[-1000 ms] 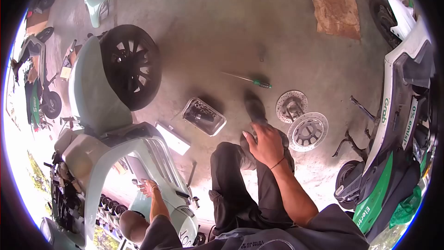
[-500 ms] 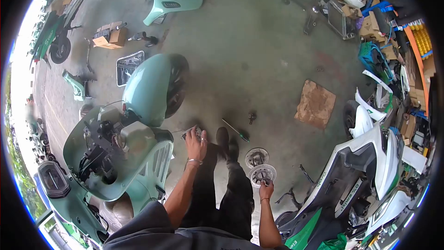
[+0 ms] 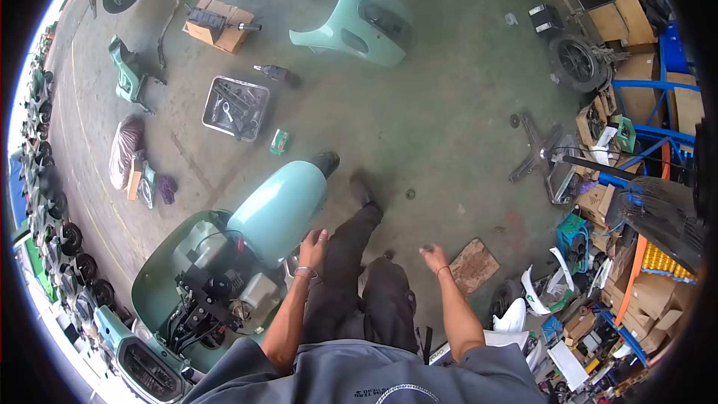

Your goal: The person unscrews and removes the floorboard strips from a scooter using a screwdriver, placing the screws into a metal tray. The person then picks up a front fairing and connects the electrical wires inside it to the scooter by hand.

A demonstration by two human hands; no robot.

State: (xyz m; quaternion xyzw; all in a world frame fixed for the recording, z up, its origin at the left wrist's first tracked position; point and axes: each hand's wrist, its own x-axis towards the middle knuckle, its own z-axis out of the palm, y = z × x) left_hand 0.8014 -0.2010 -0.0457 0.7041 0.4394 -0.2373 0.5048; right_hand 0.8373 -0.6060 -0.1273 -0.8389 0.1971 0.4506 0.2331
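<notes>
My left hand (image 3: 313, 249), with a band at the wrist, is raised beside the pale green front fender (image 3: 280, 202) of a partly stripped scooter (image 3: 217, 284). Its thumb stands apart from the fingers, and I see nothing held in it. A silvery edge shows by that wrist, too hidden to name. My right hand (image 3: 434, 257) hangs over the floor in front of my right knee, left of a brown cardboard sheet (image 3: 473, 265). Its fingers are curled together, with something small and dark at the tips that I cannot make out.
A tray of tools (image 3: 235, 108), a small green box (image 3: 280, 142) and a cardboard box with a part on it (image 3: 218, 26) lie ahead left. A pale green panel (image 3: 359, 26) lies ahead. At right are a wheeled stand base (image 3: 544, 152), a wheel (image 3: 577, 62) and cluttered shelving (image 3: 658, 135).
The view has swung forward and right. My right hand has left the brake disc it was touching, and the discs and screwdriver are out of sight. My left hand is now away from the metal tray.
</notes>
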